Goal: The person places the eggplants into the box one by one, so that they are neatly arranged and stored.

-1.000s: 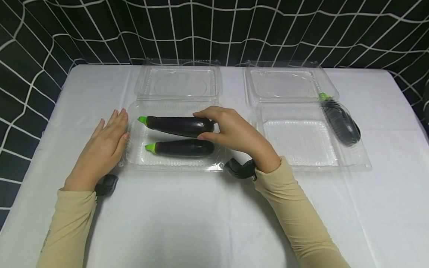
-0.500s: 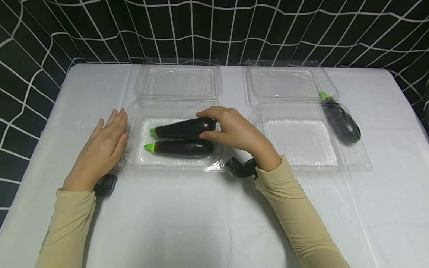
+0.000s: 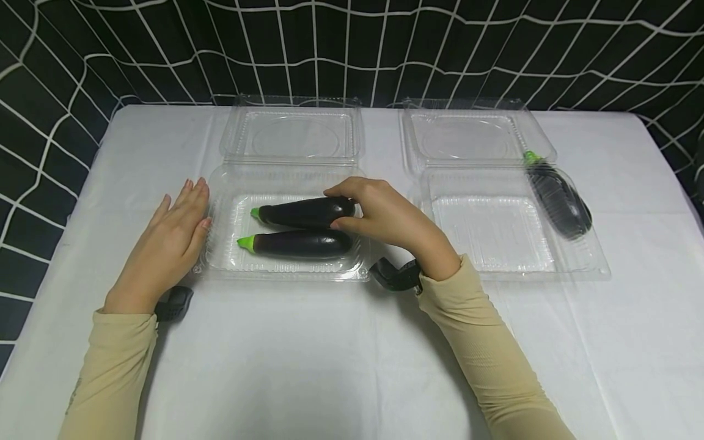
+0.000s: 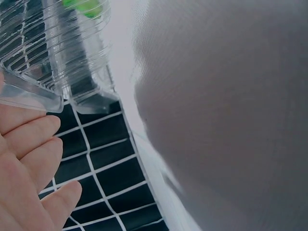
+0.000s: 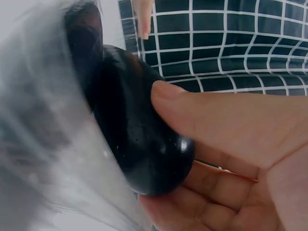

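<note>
My right hand [image 3: 382, 211] grips the thick end of an eggplant [image 3: 305, 212] with a green stem that points left. In the right wrist view the thumb and fingers hold the rounded end of this dark eggplant [image 5: 144, 130]. A second eggplant [image 3: 302, 244] lies just in front of it, inside the left clear plastic container [image 3: 220, 183]. Beside that container's left wall, my left hand [image 3: 170, 241] has its fingers straight. In the left wrist view those fingers [image 4: 41, 159] lie along the ribbed container wall [image 4: 57, 72].
To the right stands another clear container [image 3: 489, 238], its lid [image 3: 462, 137] folded back. A third eggplant [image 3: 560, 198] is seen through its right wall. The left container's lid [image 3: 294, 134] also lies back. A dark curtain with white grid lines [image 3: 352, 49] hangs behind the white table [image 3: 275, 360].
The gripped eggplant has shifted right and slightly toward the front eggplant, its stem end moving most. My right hand has moved slightly right with it. The left hand stays in place.
</note>
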Demonstrator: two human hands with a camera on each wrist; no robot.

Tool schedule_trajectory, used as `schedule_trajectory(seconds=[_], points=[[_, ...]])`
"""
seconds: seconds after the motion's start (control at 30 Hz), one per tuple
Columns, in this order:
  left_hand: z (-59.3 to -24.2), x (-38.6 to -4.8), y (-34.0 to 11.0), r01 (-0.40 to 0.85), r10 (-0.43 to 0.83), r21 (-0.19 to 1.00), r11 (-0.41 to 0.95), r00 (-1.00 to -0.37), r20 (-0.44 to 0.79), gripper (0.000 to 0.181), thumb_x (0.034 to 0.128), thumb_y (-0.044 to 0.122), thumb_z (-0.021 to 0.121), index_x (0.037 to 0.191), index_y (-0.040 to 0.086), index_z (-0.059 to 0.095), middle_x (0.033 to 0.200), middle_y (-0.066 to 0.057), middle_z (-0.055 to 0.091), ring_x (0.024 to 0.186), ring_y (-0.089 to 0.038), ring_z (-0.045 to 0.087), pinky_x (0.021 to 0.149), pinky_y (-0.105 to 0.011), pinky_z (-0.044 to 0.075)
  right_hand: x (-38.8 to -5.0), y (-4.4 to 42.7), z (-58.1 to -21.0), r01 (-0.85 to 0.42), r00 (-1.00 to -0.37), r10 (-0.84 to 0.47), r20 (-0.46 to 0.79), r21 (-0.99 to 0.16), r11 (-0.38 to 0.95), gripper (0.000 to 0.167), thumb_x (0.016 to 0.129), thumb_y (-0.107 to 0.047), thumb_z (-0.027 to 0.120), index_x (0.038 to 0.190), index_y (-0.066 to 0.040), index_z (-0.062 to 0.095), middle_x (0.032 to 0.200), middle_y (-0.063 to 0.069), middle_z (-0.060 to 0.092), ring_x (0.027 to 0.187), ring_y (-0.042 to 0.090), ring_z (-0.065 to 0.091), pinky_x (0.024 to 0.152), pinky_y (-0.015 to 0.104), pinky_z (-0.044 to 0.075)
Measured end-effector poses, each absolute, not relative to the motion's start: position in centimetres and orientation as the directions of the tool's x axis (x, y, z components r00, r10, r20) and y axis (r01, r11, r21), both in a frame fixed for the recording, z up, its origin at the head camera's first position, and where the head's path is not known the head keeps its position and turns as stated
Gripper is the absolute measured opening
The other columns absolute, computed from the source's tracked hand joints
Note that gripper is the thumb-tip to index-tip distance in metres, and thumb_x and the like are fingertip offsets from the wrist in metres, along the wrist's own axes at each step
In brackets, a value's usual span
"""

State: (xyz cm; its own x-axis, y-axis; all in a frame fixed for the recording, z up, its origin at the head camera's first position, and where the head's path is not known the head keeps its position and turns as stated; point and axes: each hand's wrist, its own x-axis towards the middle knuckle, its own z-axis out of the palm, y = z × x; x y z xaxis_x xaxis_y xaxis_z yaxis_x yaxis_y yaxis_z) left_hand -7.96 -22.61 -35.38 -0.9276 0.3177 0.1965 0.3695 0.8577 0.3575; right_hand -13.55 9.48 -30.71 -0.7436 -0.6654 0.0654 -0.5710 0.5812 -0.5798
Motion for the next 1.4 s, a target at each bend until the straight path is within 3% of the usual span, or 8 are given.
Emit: schedule_trajectory(seconds=[0.77,1.4], points=[[-35.27,-7.94,-22.56,0.370,0.322,0.353,0.859,-0.928,0.189,0.052,0.1005,0.018,0.043,0.143,-0.009,0.028,0.149,-0.021,0.028,0.140,-0.031,0.022,0.114,-0.049,0.011,-13.68,9.57,-30.73,-0.543,-0.754,-0.657,0.023,-0.583,0.604,0.043,0.082,-0.010,0.072,0.121,0.005,0.060,0.121,0.013,0.062,0.106,0.027,0.058,0.093,0.035,0.045],[-35.23,-7.88,-22.52,0.361,0.317,0.352,0.864,-0.932,0.178,0.052,0.1008,0.018,0.042,0.143,-0.009,0.028,0.149,-0.021,0.027,0.140,-0.031,0.022,0.114,-0.048,0.010,-13.90,9.96,-30.74,-0.558,-0.758,-0.648,0.082,-0.596,0.577,0.040,0.084,-0.009,0.071,0.120,0.006,0.061,0.119,0.014,0.063,0.101,0.030,0.060,0.092,0.035,0.046]])
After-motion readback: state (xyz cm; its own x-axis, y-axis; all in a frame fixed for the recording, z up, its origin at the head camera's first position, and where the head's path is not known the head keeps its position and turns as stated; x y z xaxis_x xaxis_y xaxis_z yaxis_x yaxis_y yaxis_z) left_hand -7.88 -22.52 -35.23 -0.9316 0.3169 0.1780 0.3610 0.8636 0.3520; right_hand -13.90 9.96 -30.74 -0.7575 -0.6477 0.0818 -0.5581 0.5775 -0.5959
